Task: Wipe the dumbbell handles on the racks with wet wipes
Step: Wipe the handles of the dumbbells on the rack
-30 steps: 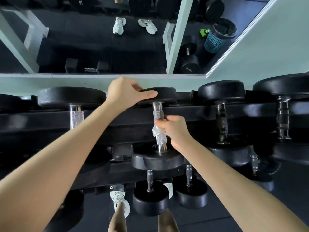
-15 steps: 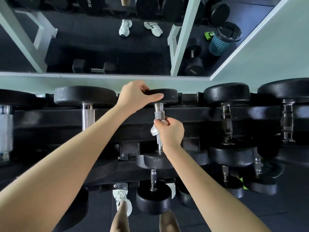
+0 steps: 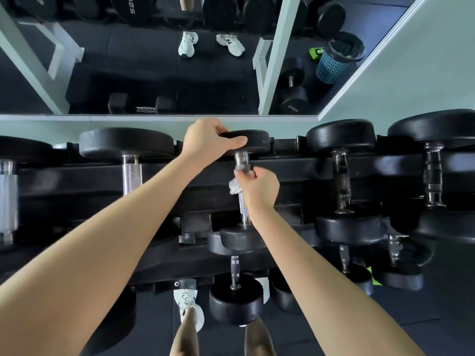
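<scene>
While the dumbbell [image 3: 257,143] is gripped by the left hand [image 3: 205,143], a wipe [image 3: 234,186] is squeezed on its handle [image 3: 242,163] by the right hand [image 3: 261,188]; downward rubbing seems needed.

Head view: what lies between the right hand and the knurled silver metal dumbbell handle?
A crumpled white wet wipe, which the right hand holds against the knurled silver handle; the head view shows it.

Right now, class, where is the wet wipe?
In the head view, the wet wipe is near centre, pressed to the dumbbell handle by the right hand, below the weight head the left hand grips.
</scene>
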